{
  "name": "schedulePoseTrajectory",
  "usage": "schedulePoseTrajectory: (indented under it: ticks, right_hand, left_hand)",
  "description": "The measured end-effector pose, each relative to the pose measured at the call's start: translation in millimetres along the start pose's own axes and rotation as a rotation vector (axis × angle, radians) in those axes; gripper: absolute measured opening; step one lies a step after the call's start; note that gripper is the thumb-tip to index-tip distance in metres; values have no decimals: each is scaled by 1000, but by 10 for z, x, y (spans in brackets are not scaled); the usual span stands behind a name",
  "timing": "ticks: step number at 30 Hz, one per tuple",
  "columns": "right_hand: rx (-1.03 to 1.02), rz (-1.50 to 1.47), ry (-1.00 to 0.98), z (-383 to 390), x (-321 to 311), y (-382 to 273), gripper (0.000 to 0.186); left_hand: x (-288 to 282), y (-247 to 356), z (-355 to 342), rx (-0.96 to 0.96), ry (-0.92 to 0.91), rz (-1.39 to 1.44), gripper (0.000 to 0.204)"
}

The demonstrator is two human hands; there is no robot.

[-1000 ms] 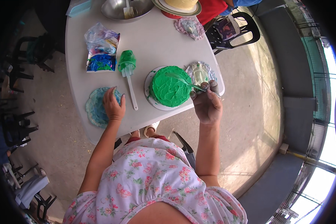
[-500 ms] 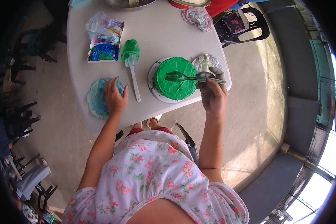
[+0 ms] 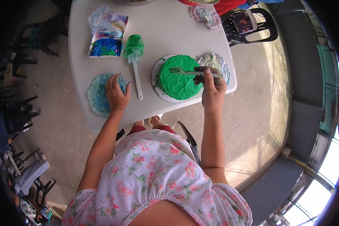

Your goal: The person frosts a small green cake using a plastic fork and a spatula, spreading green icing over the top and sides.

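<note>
A round cake point(image 3: 180, 86) covered in rough green frosting stands on a white cake board point(image 3: 154, 80) near the table's front edge. Over its top my right hand point(image 3: 213, 84) grips a fork point(image 3: 190, 72), its tines pointing left above the frosting; I cannot tell whether they touch. Dark smears mark the fingers of that hand. My left hand point(image 3: 116, 92) rests with fingers apart on a round, blue-stained cloth point(image 3: 98, 95). Between that cloth and the cake lies a spatula point(image 3: 136, 75) with a white handle, its head in a green-smeared cup point(image 3: 134, 46).
Behind my left hand are a tray point(image 3: 106, 47) smeared with blue and green and a crumpled plastic bag point(image 3: 106, 23). A stained round cloth point(image 3: 215, 64) lies right of the cake, another pinkish cloth point(image 3: 206, 17) farther back. A black chair point(image 3: 267, 28) stands beyond the table point(image 3: 177, 32).
My right hand has turned over at the wrist, rolling the fork, whose tines now sit a little higher over the cake. My left hand stays on the blue-stained cloth.
</note>
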State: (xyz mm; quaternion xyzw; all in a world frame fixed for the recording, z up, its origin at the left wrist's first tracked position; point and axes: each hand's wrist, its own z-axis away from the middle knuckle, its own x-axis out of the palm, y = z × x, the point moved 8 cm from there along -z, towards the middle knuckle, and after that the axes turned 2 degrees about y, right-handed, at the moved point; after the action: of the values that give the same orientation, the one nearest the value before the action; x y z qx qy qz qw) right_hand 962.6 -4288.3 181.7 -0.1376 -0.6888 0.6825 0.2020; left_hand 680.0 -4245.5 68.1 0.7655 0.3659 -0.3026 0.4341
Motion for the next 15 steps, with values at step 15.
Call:
schedulePoseTrajectory:
  ticks: [15]
  right_hand:
    - [-28,51,131,-65,214,294,15]
  left_hand:
    - [28,-15,13,-7,-16,-12,49]
